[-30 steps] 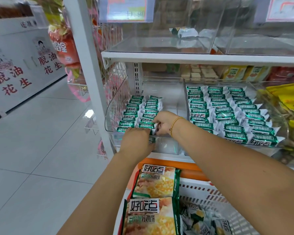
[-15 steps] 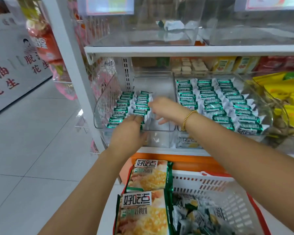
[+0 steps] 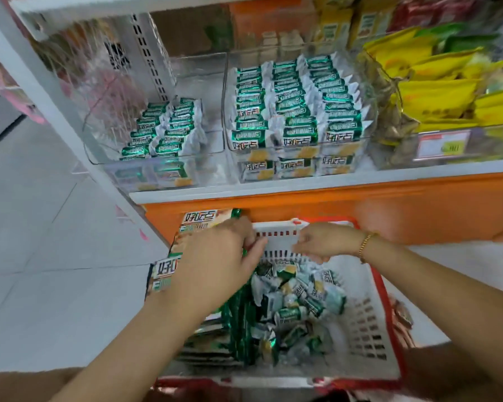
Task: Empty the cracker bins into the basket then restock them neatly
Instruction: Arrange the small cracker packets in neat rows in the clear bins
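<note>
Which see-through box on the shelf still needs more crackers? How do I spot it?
Find the white shelf above the orange base. Its leftmost clear plastic bin holds only two short rows of green-and-white cracker packets, while the clear bin to its right holds three full rows.

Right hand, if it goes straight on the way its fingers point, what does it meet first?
Likely the left hand: the right hand points leftward along the far wall of the basket, straight at it. Depth is unclear, so it might brush that wall first.
</note>
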The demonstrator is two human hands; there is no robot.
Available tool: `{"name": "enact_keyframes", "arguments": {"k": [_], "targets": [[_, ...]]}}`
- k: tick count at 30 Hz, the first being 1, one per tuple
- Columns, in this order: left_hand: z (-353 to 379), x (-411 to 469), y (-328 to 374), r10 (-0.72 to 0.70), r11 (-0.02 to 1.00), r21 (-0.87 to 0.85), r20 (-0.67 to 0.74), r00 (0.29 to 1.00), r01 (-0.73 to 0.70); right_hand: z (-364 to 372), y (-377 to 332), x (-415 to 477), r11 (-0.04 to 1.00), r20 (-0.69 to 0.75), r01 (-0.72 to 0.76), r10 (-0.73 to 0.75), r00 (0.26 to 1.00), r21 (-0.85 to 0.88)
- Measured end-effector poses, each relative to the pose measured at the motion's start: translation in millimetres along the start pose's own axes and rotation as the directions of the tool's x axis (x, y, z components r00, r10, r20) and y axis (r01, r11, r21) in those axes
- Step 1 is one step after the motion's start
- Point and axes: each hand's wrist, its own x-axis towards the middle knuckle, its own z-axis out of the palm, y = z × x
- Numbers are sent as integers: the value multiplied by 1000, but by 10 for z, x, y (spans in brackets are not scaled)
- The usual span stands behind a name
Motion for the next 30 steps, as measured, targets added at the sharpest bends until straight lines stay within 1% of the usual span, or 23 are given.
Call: {"name": "enact_keyframes", "arguments": {"k": [1, 2, 4, 5, 6, 8, 11, 13, 15, 18, 19, 23, 27, 30], "targets": [[95, -80, 76, -24, 998, -52, 12, 1000, 24, 139, 147, 92, 999, 27, -23, 23, 999, -28], [208, -168, 150, -70, 986, -148, 31, 997, 74, 288, 280, 184, 998, 51, -37, 40, 998, -59], [467, -339, 306, -182, 904, -373, 110, 977, 210, 584, 508, 359, 995, 77, -46, 53, 996, -93], [625, -427, 370, -227, 853, -439, 174, 958, 282, 724, 585, 424, 995, 91, -47, 55, 994, -92], [797, -521, 407, -258, 814, -470, 234, 937, 342, 858, 653, 493, 994, 105, -63, 72, 992, -91], [1134, -732, 412, -317, 779, -448, 322, 892, 439, 1088, 734, 608, 989, 133, -92, 107, 985, -114], [1486, -1000, 286, -380, 803, -281, 438, 815, 526, 1344, 834, 743, 973, 232, -103, 151, 961, -205], [1578, -1114, 199, -419, 803, -181, 506, 754, 568, 1421, 884, 815, 964, 240, -93, 155, 958, -250], [1595, -1160, 121, -457, 786, -135, 529, 715, 603, 1475, 901, 889, 969, 224, -99, 151, 963, -227], [1579, -1184, 78, -465, 788, -103, 546, 697, 607, 1579, 862, 962, 983, 218, -113, 144, 965, -147], [1582, -1194, 83, -463, 790, -99, 552, 694, 606, 1633, 858, 983, 987, 204, -98, 123, 971, -127], [1559, -1262, 99, -453, 774, -141, 556, 696, 617, 1780, 904, 983, 997, 68, -28, 33, 997, -69], [1496, -1274, 75, -428, 753, -198, 577, 696, 627, 1805, 954, 983, 1000, 67, -1, 2, 998, -21], [1478, -1283, 100, -448, 711, -217, 594, 668, 669, 1813, 942, 975, 1000, 56, 3, -2, 998, -18]]}}
